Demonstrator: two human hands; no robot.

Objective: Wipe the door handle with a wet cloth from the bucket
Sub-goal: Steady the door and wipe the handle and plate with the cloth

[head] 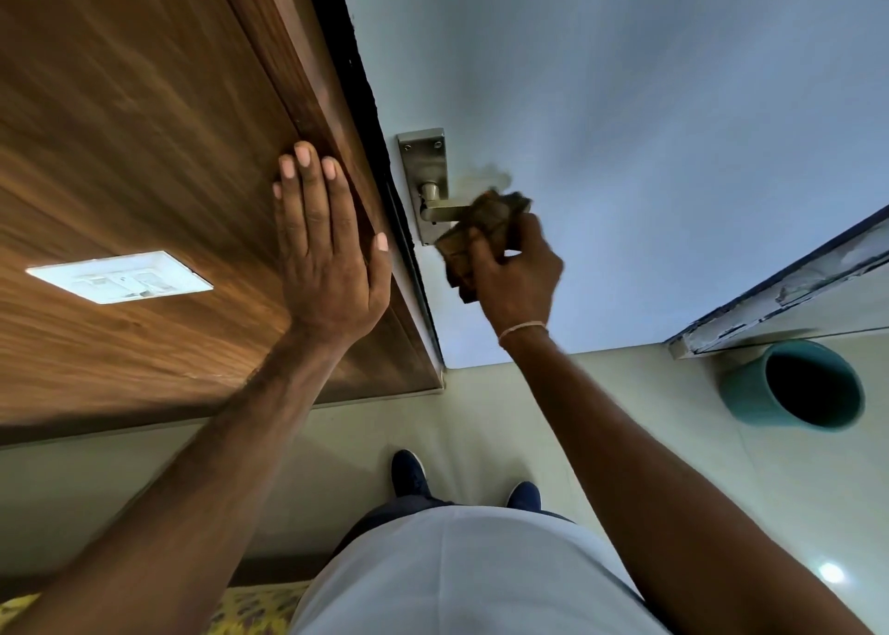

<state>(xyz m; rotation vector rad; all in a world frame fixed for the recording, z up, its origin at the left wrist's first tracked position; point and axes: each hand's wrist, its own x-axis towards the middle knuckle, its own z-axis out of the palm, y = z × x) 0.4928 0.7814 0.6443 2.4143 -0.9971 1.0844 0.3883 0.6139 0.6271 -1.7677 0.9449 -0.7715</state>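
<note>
A steel lever door handle (438, 211) on its steel backplate (423, 158) sits at the left edge of a pale blue door (625, 129). My right hand (517, 268) grips a brown wet cloth (486, 223) wrapped over the outer end of the lever; the cloth looks blurred. My left hand (322, 244) lies flat, fingers straight, on the wooden frame panel (144, 129) just left of the door edge. A teal bucket (793, 384) stands on the floor at the right, its inside dark.
A white switch plate (120, 277) is set in the wooden panel at the left. The floor is pale tile (481, 408), with my two dark shoes (409, 473) below the handle. A chipped wall edge (789, 288) runs above the bucket. Yellow patterned fabric (255, 610) lies at the bottom.
</note>
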